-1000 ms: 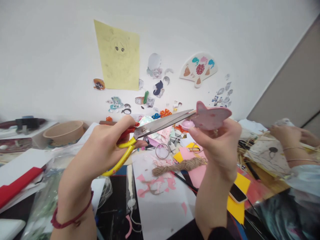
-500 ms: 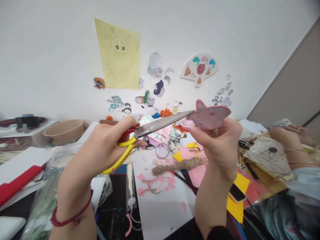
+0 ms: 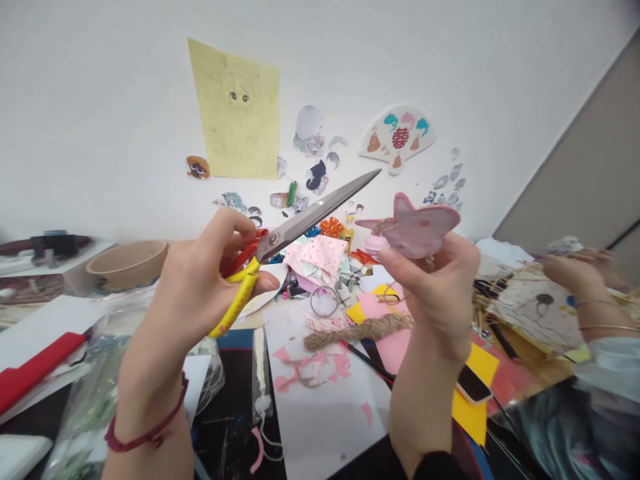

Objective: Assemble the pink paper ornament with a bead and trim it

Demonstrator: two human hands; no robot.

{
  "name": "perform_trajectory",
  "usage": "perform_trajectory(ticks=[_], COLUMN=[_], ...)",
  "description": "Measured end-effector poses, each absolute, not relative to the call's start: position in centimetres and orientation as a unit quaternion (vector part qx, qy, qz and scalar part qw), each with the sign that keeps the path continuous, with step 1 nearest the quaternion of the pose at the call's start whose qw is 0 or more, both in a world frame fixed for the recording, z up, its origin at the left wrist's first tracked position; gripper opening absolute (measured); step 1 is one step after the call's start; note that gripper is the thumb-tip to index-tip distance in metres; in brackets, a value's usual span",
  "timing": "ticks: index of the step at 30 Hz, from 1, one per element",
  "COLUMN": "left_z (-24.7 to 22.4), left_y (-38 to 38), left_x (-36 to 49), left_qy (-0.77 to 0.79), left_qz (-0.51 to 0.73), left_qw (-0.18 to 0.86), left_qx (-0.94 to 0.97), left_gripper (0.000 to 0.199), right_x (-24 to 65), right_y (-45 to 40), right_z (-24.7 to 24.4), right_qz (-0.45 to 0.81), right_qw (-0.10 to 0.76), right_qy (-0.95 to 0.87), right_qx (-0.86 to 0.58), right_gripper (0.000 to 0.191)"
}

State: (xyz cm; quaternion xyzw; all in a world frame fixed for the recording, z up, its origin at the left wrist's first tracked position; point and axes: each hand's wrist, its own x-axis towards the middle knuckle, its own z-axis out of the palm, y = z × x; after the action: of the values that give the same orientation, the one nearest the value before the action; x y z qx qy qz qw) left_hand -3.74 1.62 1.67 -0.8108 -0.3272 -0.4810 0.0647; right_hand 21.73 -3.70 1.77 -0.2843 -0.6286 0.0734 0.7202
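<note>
My left hand point(image 3: 200, 273) is wrapped round the red and yellow handles of a pair of scissors point(image 3: 315, 217). The blades lie together and point up to the right, apart from anything else. In my right hand point(image 3: 440, 287), raised at about the same height, a pink-edged cut-out point(image 3: 420, 230) with pointed lobes is pinched between thumb and fingers. A bit of twine shows on its left side, and a small pink rounded piece point(image 3: 374, 244) hangs close to my thumb. The fingers behind the cut-out are partly hidden.
Below lie a white sheet point(image 3: 325, 413) with pink scraps, a twine bundle point(image 3: 357, 331), a tape roll point(image 3: 324, 301) and a phone point(image 3: 474, 385). A red tool point(image 3: 40, 370) lies left. Another person's hands point(image 3: 575, 273) work at right. Behind stands a wall with a yellow drawing point(image 3: 237, 127).
The scissors have drawn back left from the cut-out and tilted more steeply upward, their tip now well clear of it. My right hand has hardly moved.
</note>
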Motion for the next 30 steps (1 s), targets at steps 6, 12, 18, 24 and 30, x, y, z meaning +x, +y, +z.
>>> perform_trajectory(ticks=[6, 12, 18, 24, 30], left_z=[1.2, 1.4, 1.9, 1.3, 0.5], left_y=[2.2, 1.8, 1.3, 1.5, 1.6], left_x=[-4.2, -4.0, -2.8, -0.8, 0.3], left_qy=[-0.366, -0.346, -0.338, -0.311, -0.308], left_qz=[-0.456, -0.478, -0.489, -0.528, -0.528], left_qw=[0.047, 0.013, 0.031, 0.028, 0.092], left_qx=[-0.810, -0.807, -0.803, -0.790, -0.786], left_gripper=[0.044, 0.049, 0.054, 0.049, 0.049], right_x=[21.6, 21.7, 21.6, 21.3, 21.3], right_y=[-4.0, -3.6, -3.4, -3.5, -3.2], right_z=[1.9, 1.8, 1.5, 1.6, 1.4], right_qz=[0.092, 0.087, 0.092, 0.154, 0.157], right_qw=[0.726, 0.729, 0.744, 0.749, 0.749], right_qy=[-0.624, -0.627, -0.600, -0.589, -0.586], right_qx=[-0.275, -0.259, -0.281, -0.260, -0.266], right_gripper=[0.012, 0.011, 0.010, 0.011, 0.017])
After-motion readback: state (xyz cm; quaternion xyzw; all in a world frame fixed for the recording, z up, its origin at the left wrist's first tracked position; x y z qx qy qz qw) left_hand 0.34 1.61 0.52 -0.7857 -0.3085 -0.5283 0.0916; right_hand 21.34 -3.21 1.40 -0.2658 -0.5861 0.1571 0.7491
